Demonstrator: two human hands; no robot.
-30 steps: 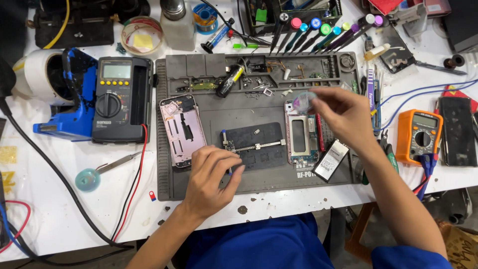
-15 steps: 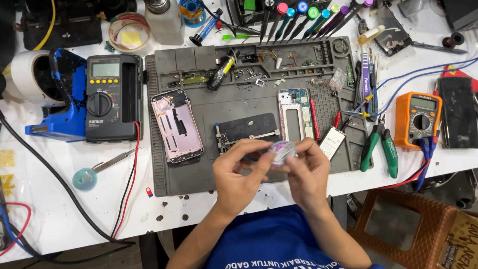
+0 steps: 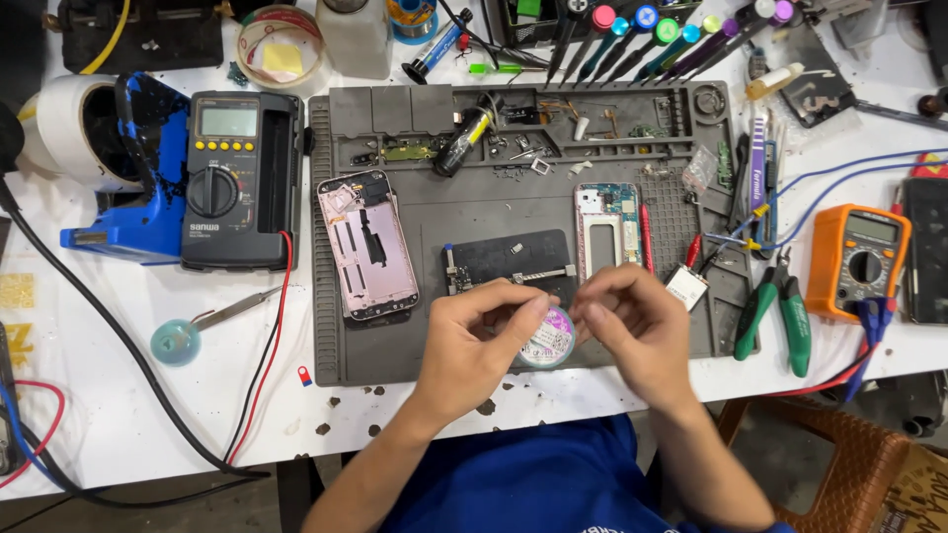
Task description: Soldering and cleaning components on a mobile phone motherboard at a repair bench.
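Both hands, left hand (image 3: 472,341) and right hand (image 3: 632,326), pinch a small round wick spool (image 3: 548,339) between fingertips over the grey repair mat's (image 3: 395,345) near edge. A black fixture plate (image 3: 509,259) lies at twelve o'clock, a pink phone housing (image 3: 365,245) at ten, green pliers (image 3: 775,311) at three.

Small round spool (image 3: 546,339) with white and purple label, pinched between left hand (image 3: 474,341) and right hand (image 3: 632,331) at near edge of grey mat. Black meter (image 3: 240,178) left of mat: pale grey rectangular screen at top. Orange meter (image 3: 857,259) right of mat: small grey screen. Small white square label (image 3: 685,286) beside red-handled tool. Yellow stickers (image 3: 15,289) at far left tabletop edge.
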